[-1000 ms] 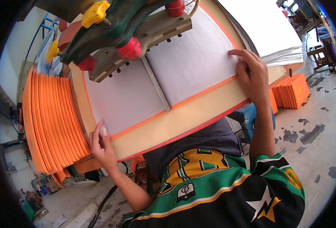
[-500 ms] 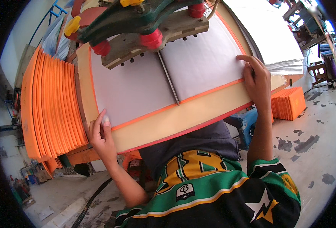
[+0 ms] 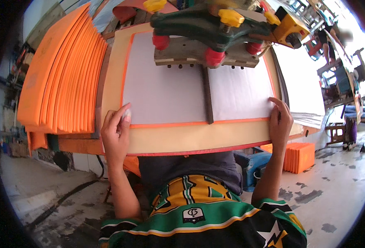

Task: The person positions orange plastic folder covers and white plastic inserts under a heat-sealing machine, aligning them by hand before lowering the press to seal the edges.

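An open orange-edged cover with two white paper panels [image 3: 162, 91] lies flat on a tan work board [image 3: 182, 138], split by a dark centre strip [image 3: 207, 97]. My left hand [image 3: 115, 134] presses its fingertips on the near left corner of the white panel. At the near right corner my right hand [image 3: 279, 124] rests on the sheet's edge. Neither hand grips anything. A green press head [image 3: 209, 25] with yellow and red knobs hangs over the far edge of the panels.
A row of orange covers [image 3: 62, 74] stands on edge at the left. A white paper stack [image 3: 302, 87] lies at the right, and a small orange stack [image 3: 300, 157] sits on the floor below it. Another person [image 3: 335, 39] stands at the far right.
The view has swung so the board now lies level instead of tilted. Both hands stay on the near corners of the sheet. The press head sits further right in view.
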A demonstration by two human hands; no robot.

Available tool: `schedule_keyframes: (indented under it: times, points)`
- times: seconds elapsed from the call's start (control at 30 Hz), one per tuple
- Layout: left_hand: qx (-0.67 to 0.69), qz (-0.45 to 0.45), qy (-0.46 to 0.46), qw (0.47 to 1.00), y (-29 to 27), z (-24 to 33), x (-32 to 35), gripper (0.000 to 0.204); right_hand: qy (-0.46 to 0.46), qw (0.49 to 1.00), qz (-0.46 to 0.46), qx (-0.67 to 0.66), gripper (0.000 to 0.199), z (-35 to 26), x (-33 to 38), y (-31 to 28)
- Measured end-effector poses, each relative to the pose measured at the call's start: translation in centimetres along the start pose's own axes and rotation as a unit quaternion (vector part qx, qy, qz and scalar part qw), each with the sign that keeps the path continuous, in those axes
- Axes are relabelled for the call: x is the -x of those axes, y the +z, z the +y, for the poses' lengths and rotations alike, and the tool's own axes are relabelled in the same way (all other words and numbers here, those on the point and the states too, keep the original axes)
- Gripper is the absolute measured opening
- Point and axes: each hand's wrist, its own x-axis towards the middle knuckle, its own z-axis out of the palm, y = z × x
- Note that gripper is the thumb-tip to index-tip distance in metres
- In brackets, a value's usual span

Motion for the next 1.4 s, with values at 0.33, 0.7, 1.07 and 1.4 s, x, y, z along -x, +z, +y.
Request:
schedule_keyframes:
  times: [0.33, 0.7, 1.07, 1.4]
  points:
    - [-0.147, 0.12, 0.079, 0.979, 1.6, 2.8, 0.5, 0.03, -0.087, 0.988, 0.105, 0.067, 0.026, -2.7, 0.9, 0.6]
    - [-0.026, -0.108, 0.192, 0.975, 10.1, 8.8, -0.3, 0.031, -0.165, 0.98, -0.106, -0.02, 0.031, -10.5, 1.4, 5.3]
    - [-0.02, -0.066, 0.189, 0.98, 10.8, 8.5, 0.4, 0.034, -0.154, 0.983, -0.101, -0.01, 0.032, -10.5, 1.7, 5.9]
    - [-0.001, -0.07, 0.182, 0.981, 10.7, 8.7, 0.3, 0.035, -0.141, 0.984, -0.104, -0.014, 0.036, -10.6, 1.6, 5.6]
